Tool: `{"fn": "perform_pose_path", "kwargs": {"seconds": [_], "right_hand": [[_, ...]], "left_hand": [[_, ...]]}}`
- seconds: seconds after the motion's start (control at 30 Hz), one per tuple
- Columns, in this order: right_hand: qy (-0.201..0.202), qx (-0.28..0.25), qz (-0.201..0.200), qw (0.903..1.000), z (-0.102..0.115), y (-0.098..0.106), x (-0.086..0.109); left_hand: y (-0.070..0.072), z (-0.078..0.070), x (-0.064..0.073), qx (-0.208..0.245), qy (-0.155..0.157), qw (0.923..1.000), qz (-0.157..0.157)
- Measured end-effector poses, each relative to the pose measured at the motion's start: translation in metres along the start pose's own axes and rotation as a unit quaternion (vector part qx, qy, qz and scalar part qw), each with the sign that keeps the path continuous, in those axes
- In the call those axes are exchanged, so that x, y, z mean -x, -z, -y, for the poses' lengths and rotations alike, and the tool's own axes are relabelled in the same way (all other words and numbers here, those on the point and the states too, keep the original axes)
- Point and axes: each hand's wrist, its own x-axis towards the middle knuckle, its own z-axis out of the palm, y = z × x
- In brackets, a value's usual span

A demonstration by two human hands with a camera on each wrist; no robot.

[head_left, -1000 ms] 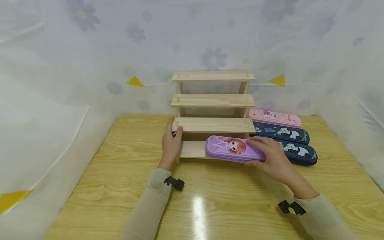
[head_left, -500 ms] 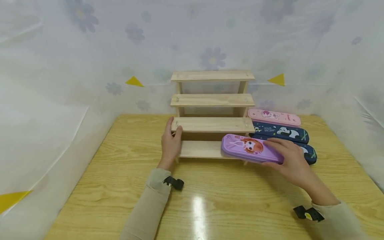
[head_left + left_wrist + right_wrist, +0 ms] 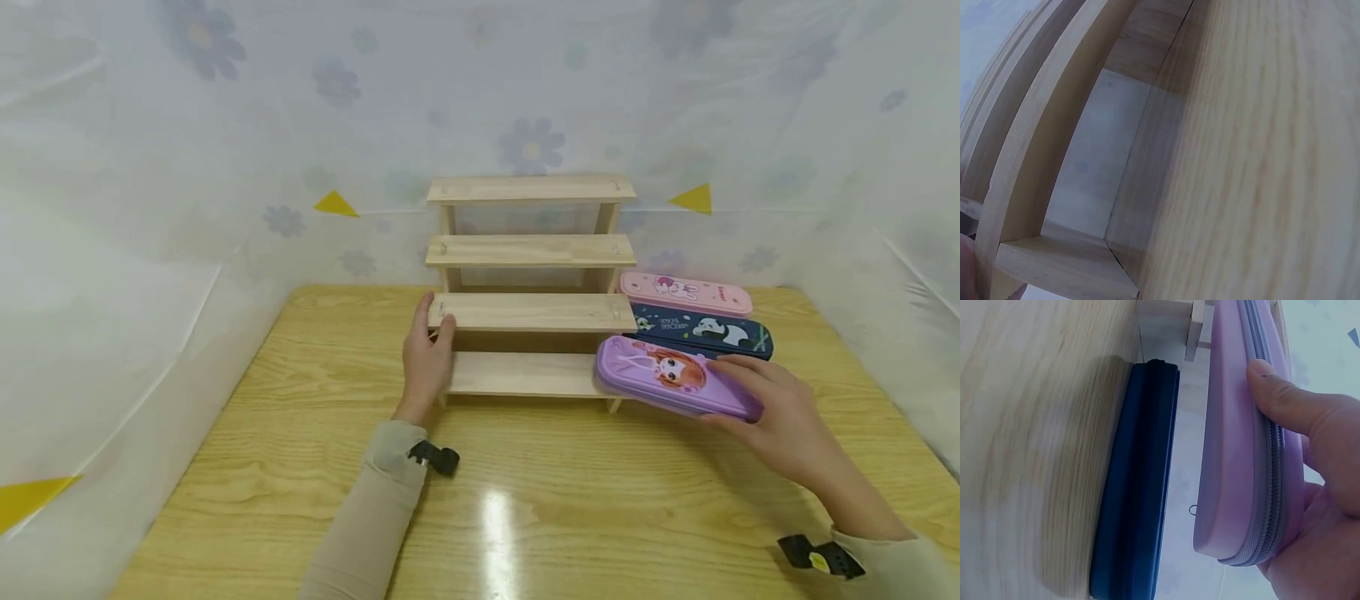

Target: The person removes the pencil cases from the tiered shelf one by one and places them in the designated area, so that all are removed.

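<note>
My right hand [image 3: 787, 425] grips a purple zippered pencil case [image 3: 675, 379] with a red-haired girl on its lid. Its thumb lies along the zip side in the right wrist view, and the case is held above the table. The case's left end overlaps the right end of the bottom board of a stepped wooden shelf [image 3: 532, 312]. A navy pencil case [image 3: 1138, 475] lies below it on the table, mostly hidden from the head view. My left hand [image 3: 427, 358] holds the left end of the shelf's second-lowest board, thumb at its front edge.
Right of the shelf, another navy pencil case [image 3: 697, 329] with a panda lies on the wood-grain table [image 3: 570, 500]. Behind it is a pink pencil case [image 3: 686, 293] with a rabbit. A white flowered sheet [image 3: 480, 100] encloses the back and sides.
My right hand has carried the purple pencil case rightward, off most of the bottom board and over the front navy case. The left hand has stayed on the shelf.
</note>
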Motion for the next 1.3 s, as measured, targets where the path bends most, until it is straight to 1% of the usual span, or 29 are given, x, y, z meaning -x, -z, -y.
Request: {"fn": "perform_pose_path", "kwargs": {"seconds": [0.27,0.33,0.5,0.6,0.77,0.93,1.13,1.3], "right_hand": [[-0.014,0.004,-0.007,0.9999,-0.011,0.010,0.014],[-0.027,0.005,-0.004,0.9996,-0.013,0.013,0.018],[-0.044,0.005,0.002,0.9990,-0.021,0.018,0.026],[-0.049,0.006,0.003,0.9988,-0.026,0.021,0.031],[-0.066,0.008,0.015,0.9977,-0.032,0.024,0.036],[-0.064,0.007,0.021,0.9977,-0.037,0.024,0.041],[-0.066,0.002,0.041,0.9970,-0.041,0.021,0.043],[-0.087,-0.012,0.067,0.9939,-0.044,0.019,0.044]], "left_hand": [[0.000,-0.004,0.002,0.000,0.002,1.0000,-0.004],[0.000,-0.004,0.002,0.005,0.002,1.0000,-0.003],[0.000,-0.003,0.002,0.012,0.000,0.9999,-0.002],[0.000,-0.003,0.003,0.008,0.000,1.0000,-0.002],[0.000,-0.003,0.003,0.008,0.003,1.0000,0.000],[0.000,-0.003,0.002,0.009,0.002,1.0000,0.001],[0.000,-0.003,0.002,0.008,0.009,0.9999,0.001],[0.000,-0.002,0.001,0.007,0.007,1.0000,-0.001]]}}
